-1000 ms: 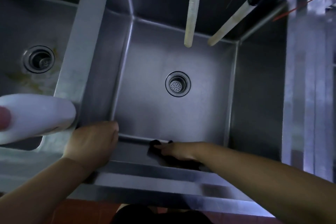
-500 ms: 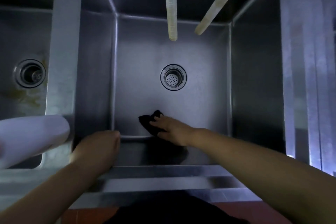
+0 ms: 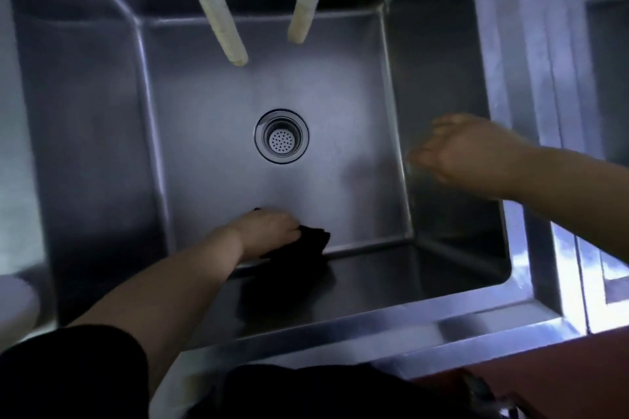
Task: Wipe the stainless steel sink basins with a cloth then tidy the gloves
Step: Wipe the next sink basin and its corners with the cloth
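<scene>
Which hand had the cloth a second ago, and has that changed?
It changed. The right hand had it, let go and lifted toward the basin's right wall. The left hand left the front rim and now presses the black cloth on the basin floor. The drain and hoses look unchanged.

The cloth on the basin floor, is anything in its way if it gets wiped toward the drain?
Nothing visible. The left hand presses the cloth near the front wall, and bare steel runs to the drain.

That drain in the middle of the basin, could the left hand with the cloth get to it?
Probably yes: the left hand presses the cloth on the basin floor, with only bare steel before the drain.
</scene>
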`<state>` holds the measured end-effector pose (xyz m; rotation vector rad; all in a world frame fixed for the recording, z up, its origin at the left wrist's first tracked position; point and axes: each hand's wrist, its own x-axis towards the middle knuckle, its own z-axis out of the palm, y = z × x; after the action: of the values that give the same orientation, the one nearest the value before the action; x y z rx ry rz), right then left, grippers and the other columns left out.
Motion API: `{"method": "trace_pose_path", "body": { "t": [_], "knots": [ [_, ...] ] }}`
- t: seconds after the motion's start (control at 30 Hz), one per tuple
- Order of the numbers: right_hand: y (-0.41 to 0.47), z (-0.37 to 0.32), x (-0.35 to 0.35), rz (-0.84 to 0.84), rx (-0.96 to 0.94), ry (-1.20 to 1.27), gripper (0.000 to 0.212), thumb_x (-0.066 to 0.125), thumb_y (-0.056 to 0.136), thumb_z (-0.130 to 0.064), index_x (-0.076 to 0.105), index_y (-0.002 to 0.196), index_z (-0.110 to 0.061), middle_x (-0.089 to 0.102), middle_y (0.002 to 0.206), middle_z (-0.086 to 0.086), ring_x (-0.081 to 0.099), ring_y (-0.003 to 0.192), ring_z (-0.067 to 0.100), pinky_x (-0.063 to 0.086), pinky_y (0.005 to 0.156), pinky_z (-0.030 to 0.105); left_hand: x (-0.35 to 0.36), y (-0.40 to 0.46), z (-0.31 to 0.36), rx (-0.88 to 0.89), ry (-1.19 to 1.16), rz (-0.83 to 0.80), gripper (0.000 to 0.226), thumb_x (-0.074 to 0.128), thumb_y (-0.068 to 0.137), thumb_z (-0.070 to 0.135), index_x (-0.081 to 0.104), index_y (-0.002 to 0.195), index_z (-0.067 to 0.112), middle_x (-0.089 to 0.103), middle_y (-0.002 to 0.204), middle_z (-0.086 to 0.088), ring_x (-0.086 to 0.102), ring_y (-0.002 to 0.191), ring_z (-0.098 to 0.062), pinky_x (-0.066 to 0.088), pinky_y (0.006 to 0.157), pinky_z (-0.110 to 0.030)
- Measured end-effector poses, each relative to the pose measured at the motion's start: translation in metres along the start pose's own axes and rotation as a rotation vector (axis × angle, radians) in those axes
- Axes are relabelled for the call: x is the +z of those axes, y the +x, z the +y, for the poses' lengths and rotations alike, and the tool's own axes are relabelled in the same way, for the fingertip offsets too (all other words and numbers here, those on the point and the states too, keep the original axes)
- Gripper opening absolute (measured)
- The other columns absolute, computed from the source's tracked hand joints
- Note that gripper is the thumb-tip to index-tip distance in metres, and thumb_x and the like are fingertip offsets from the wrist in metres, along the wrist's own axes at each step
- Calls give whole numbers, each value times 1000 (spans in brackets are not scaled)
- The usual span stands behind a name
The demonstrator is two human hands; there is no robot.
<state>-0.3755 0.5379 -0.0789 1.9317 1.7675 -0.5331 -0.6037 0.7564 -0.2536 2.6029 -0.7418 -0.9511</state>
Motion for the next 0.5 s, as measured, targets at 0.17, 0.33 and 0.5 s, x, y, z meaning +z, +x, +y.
{"method": "trace_pose_path", "body": {
  "t": [0.17,0.33,0.5],
  "knots": [
    [-17,43,7,99,93,-64,15,61,76,-13,72,82,-5,69,76,13,66,75,32,38,104,45,14,3,-4,404,284,121,42,56,86,13,58,128,16,54,137,-1,54,122,-21,44,102,-33],
    [-17,42,19,120,146,-54,56,19,88,-34,71,89,-13,69,87,7,61,87,28,18,111,32,27,9,-16,411,118,-21,51,26,98,9,22,148,16,9,155,3,17,144,-16,-7,114,-21],
    [-15,43,24,218,148,14,45,29,89,-28,69,76,-11,65,75,9,58,74,30,30,107,38,16,48,-23,43,-8,127,61,33,99,38,-1,147,21,-5,153,5,-11,141,-16,-10,116,-31]
  ]
}}
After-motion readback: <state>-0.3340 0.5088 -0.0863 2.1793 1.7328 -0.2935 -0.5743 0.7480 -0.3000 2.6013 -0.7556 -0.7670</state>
